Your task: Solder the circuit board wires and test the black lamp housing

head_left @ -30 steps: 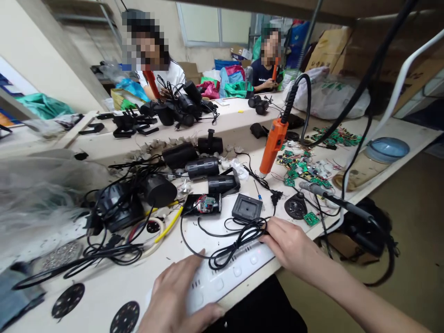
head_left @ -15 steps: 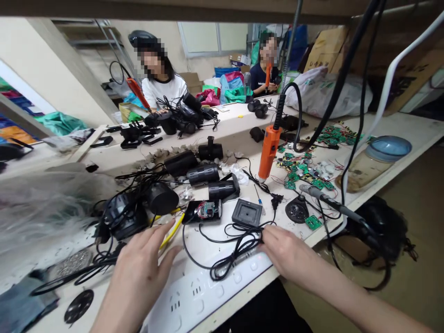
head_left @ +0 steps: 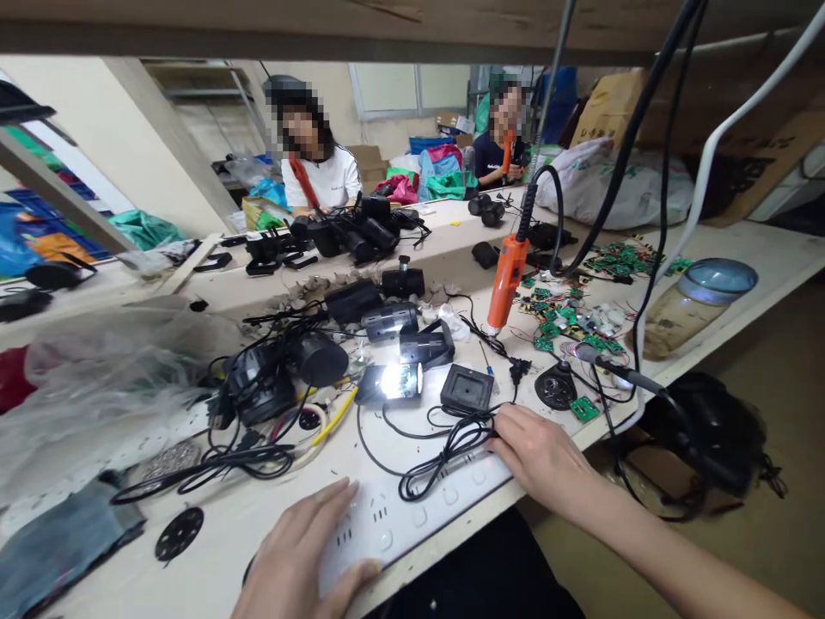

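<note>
A long white power strip (head_left: 412,514) lies along the near edge of the bench. My left hand (head_left: 302,557) rests flat on its left part, fingers stretched out and thumb along the front edge. My right hand (head_left: 545,456) is at the strip's right end, its fingers closed on a black cable (head_left: 444,447) that loops over the strip. The cable runs to a small opened black device (head_left: 390,381), which shines with a bright white light. A square black part (head_left: 465,389) lies beside it.
An orange powered screwdriver (head_left: 506,275) hangs over the bench on a black hose. Green circuit boards (head_left: 567,314), a soldering iron (head_left: 606,365), a blue-lidded jar (head_left: 696,301), black housings with tangled wires (head_left: 271,387) and a plastic bag (head_left: 96,387) crowd the bench. Two people work opposite.
My left hand reached forward toward the tangled wires, then came back down onto the power strip. The opened device has lit up. My right hand stayed at the strip's right end.
</note>
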The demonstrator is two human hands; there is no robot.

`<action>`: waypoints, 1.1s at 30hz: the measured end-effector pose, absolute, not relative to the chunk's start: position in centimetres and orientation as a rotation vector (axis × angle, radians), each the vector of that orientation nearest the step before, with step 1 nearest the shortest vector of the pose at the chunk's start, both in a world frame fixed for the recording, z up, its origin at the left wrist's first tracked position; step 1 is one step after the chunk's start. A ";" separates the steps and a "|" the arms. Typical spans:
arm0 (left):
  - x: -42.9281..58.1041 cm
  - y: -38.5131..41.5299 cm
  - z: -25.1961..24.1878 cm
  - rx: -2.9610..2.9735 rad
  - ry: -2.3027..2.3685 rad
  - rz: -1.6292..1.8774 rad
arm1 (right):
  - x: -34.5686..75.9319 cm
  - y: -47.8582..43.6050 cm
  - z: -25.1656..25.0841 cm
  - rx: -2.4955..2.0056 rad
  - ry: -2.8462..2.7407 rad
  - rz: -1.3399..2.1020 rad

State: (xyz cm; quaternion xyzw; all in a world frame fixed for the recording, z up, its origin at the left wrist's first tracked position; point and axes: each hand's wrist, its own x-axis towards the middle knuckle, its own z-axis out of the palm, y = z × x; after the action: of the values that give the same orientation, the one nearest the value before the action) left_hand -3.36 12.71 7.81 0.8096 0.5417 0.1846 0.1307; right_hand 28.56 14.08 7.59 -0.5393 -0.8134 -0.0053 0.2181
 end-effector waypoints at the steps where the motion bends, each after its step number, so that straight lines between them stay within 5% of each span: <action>1: -3.2 12.7 7.6 2.372 1.552 0.491 | 28.5 14.0 7.6 -1.507 -2.246 -0.029; 33: -3.2 13.6 6.9 2.499 1.532 0.249 | 28.0 13.6 7.7 -1.654 -2.260 -0.126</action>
State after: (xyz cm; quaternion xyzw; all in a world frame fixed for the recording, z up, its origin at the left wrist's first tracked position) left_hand -3.18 13.65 6.93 0.8452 0.5181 0.0841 0.1000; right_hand 27.96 13.65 7.67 -0.5816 -0.7947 -0.0445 0.1681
